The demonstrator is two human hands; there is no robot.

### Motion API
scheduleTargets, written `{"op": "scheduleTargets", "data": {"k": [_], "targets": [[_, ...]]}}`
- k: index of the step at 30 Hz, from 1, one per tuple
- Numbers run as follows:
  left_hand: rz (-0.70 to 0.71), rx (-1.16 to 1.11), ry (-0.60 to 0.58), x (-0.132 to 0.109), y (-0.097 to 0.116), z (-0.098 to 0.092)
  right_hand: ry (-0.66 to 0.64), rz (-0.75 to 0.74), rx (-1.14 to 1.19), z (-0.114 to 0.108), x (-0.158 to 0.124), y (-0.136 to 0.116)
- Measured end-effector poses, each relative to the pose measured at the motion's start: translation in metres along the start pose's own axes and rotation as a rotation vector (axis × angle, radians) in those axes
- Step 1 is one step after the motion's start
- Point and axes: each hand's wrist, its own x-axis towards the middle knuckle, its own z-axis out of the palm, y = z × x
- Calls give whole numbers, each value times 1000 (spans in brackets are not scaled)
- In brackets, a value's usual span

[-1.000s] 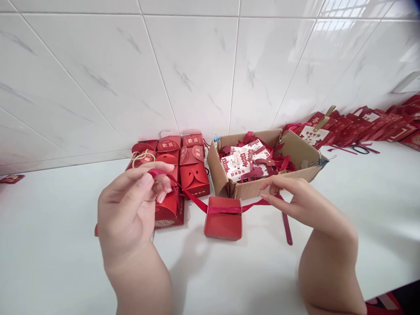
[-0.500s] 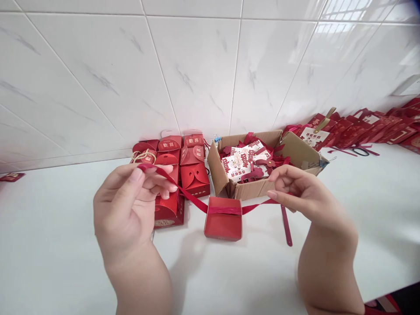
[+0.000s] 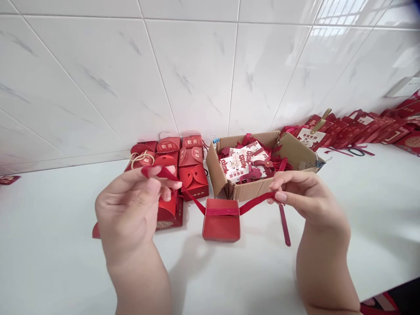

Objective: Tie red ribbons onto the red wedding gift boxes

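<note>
A small red gift box lies on the white table, with a red ribbon running across its top and out from both sides. My left hand is raised left of the box, its thumb and fingers closed on one end of the ribbon. On the other side, my right hand pinches the other ribbon end between thumb and fingertips. Both ends slope up from the box to my hands. Beside my right hand a dark red strap lies on the table.
Several finished-looking red boxes stand behind my left hand. An open cardboard box holds printed cards and red ribbons. Flat red packets lean along the tiled wall at the right, near black-handled scissors.
My right hand has closed on its ribbon end and lifted it a little. In my left hand the thumb has shifted along the ribbon. The view has moved slightly.
</note>
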Motion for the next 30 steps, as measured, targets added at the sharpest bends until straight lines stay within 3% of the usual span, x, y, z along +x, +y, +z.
{"op": "scheduleTargets", "data": {"k": [7,13,23,25,30], "targets": [[19,35,47,2,-5,7,-30,54,250,7,13,7],[185,13,118,2,-10,7,-180,94,280,10,18,13],[137,71,177,-13,5,18,-209,61,197,17,7,5],[154,50,143,-13,4,18,-144,34,148,23,5,3],[204,21,77,-15,1,16,224,-55,29,44,1,-2]]}}
